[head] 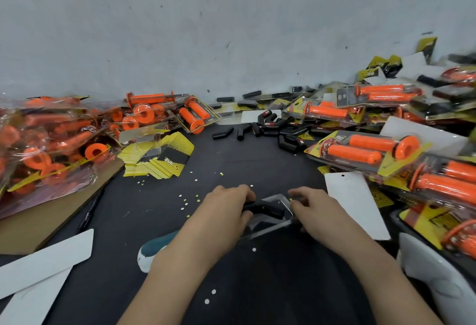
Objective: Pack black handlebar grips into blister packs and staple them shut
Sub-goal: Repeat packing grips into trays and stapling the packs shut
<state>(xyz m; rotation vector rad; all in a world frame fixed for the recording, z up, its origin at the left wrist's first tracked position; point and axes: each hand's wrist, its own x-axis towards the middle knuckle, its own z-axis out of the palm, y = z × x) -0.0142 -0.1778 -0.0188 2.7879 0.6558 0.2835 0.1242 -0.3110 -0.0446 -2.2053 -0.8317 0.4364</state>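
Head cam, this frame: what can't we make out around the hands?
All head view:
- black grip: left end, under the left hand.
- right hand: hold on the blister pack, masked by its own fingers.
- teal-and-white tool: mostly behind the left forearm.
- loose grips: print too small.

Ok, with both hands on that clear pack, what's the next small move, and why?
Probably press the black grip down into the clear blister pack: the left hand holds the grip's end, the right hand holds the pack's edge, and the grip seems not fully seated yet.
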